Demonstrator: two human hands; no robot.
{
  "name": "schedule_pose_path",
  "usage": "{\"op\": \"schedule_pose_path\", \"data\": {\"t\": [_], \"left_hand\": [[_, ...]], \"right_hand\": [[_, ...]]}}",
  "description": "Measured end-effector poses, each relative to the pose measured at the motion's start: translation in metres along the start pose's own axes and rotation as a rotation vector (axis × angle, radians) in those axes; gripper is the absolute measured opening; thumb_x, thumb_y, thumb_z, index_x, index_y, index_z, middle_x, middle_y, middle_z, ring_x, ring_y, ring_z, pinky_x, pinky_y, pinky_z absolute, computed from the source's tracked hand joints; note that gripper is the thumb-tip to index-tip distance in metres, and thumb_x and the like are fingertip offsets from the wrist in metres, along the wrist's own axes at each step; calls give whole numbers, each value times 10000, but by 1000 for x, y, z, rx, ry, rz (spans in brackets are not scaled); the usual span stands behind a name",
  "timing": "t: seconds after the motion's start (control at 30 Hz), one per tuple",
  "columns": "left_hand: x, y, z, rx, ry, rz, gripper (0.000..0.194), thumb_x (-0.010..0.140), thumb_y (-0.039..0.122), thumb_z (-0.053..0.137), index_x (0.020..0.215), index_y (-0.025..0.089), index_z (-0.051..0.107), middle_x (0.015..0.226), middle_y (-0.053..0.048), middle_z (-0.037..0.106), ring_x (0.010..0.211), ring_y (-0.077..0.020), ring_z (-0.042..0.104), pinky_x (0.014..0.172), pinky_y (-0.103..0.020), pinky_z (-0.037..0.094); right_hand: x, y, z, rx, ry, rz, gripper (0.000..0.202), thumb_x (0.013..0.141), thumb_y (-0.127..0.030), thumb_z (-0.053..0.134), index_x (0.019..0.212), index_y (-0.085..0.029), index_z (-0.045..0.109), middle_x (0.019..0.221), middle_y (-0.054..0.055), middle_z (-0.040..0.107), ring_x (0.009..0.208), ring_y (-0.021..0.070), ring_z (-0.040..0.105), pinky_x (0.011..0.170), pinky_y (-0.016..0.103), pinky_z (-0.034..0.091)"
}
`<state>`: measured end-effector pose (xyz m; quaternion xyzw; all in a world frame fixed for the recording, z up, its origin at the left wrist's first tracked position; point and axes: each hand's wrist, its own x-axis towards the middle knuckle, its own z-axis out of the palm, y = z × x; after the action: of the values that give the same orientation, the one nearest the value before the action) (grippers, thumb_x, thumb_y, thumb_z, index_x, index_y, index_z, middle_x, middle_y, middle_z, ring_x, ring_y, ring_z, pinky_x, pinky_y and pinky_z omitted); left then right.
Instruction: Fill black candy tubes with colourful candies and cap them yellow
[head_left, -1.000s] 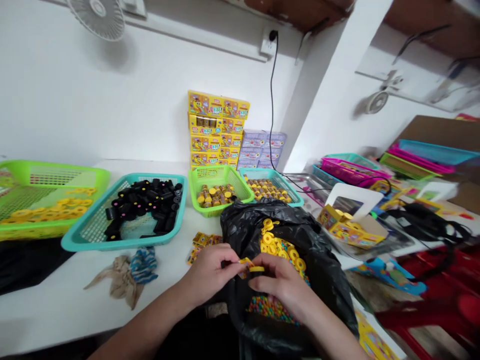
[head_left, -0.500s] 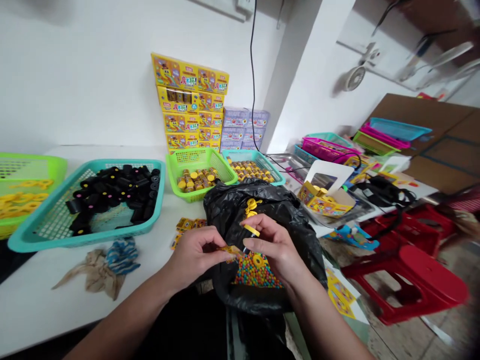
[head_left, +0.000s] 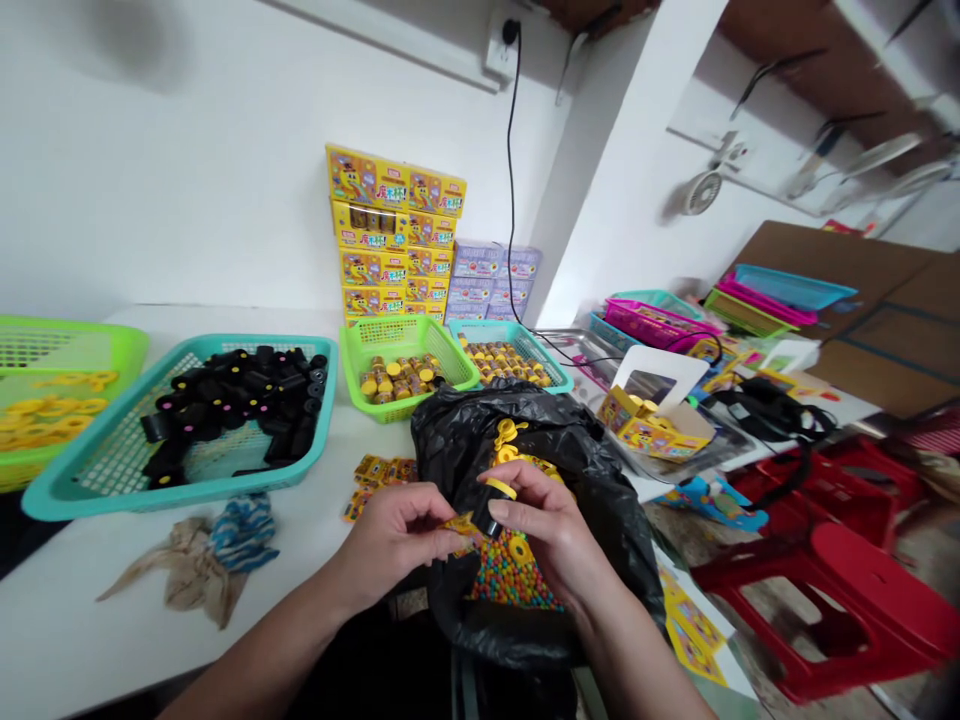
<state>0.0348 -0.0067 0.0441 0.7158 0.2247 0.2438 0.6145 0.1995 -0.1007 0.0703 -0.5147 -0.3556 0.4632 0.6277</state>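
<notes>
My right hand [head_left: 546, 522] grips a small black cup [head_left: 486, 515] with a yellow lid, tilted over the bag. Pinched between the thumb and fingers of my left hand [head_left: 397, 535] is a yellow printed label [head_left: 461, 525], its free end against or very close to the cup's side. Below both hands lies an open black plastic bag [head_left: 600, 540] with many coloured beads [head_left: 510, 578] and yellow ring-shaped pieces [head_left: 519, 547] in it. More yellow printed labels [head_left: 373, 480] lie on the table, left of the bag.
To the left stand a teal basket [head_left: 180, 495] of black cups and a green basket [head_left: 124, 350] of yellow parts. Behind the bag are a green basket [head_left: 450, 355] and a blue basket [head_left: 562, 378] of filled cups. Yellow boxes [head_left: 397, 180] are stacked by the wall. A red stool [head_left: 877, 580] stands right.
The view has tilted up slightly, so everything sits lower. The black cup has turned so more of its side shows, and the label is now nearer to it. Both hands keep their holds.
</notes>
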Motion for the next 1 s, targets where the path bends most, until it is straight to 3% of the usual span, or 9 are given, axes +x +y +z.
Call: {"op": "schedule_pose_path", "data": {"t": [0.33, 0.5, 0.6, 0.7, 1.0], "left_hand": [[1, -3, 1, -203, -70, -151, 285, 704, 396, 756, 726, 127, 667, 581, -18, 645, 489, -114, 574, 467, -207, 440], [-1, -7, 4, -309, -21, -169, 339, 696, 435, 760, 741, 123, 636, 592, -30, 662, 433, -108, 570, 401, -185, 391], [-1, -13, 5, -366, -14, -172, 358, 710, 456, 749, 735, 127, 609, 574, -30, 657, 405, -107, 559, 374, -179, 369], [0, -16, 6, -381, 8, -148, 366, 721, 466, 744, 756, 126, 613, 592, -28, 656, 428, -109, 566, 384, -183, 379], [1, -18, 7, -360, 150, -81, 356, 700, 462, 756, 686, 130, 627, 602, -7, 604, 519, -120, 541, 430, -208, 422]], "right_hand": [[1, 11, 3, -24, -22, 80, 354, 617, -388, 848, 851, -185, 677, 647, -21, 622, 526, 102, 528, 484, 219, 403], [-1, 10, 10, -72, 34, -13, 359, 602, -381, 865, 835, -185, 675, 652, -27, 612, 519, 88, 526, 482, 206, 423], [-1, 11, 12, -49, 34, 23, 365, 614, -398, 856, 840, -180, 668, 643, -22, 612, 489, 87, 529, 462, 206, 412], [1, 16, 13, -48, 40, 49, 362, 635, -409, 842, 834, -173, 651, 638, -20, 613, 462, 86, 535, 443, 202, 401], [1, 14, 22, -117, 79, -78, 381, 617, -384, 855, 848, -189, 623, 672, -29, 604, 540, 96, 526, 485, 213, 439]]}}
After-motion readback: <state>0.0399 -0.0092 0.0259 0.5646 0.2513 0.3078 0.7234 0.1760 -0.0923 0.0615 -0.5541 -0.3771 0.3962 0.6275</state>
